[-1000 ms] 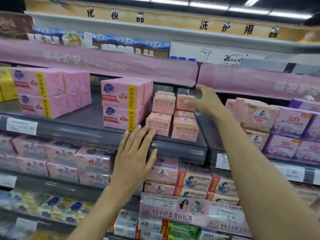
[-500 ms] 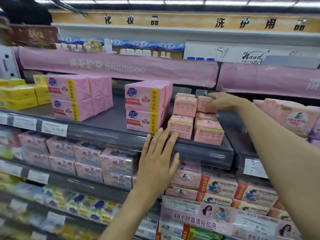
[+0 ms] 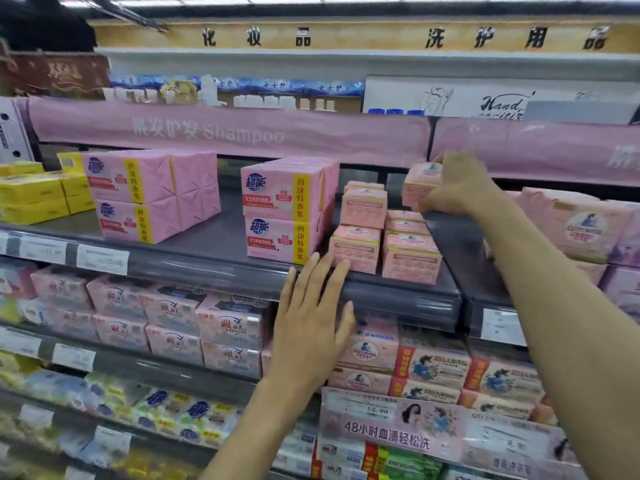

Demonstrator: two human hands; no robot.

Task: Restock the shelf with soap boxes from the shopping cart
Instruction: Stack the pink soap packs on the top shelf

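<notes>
Over the dark grey shelf [image 3: 214, 249], my right hand [image 3: 457, 185] grips a small pink cardboard soap box [image 3: 417, 185] just above its stack [image 3: 407, 223]; left hand [image 3: 311, 323] flat, empty

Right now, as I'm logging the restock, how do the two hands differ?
The left hand is open with straight fingers, while the right hand curls round a pink box. The left hand is low, over the front edge of the shelf. The right hand is higher, holding its box above the stack. Both reach toward the same shelf.
</notes>
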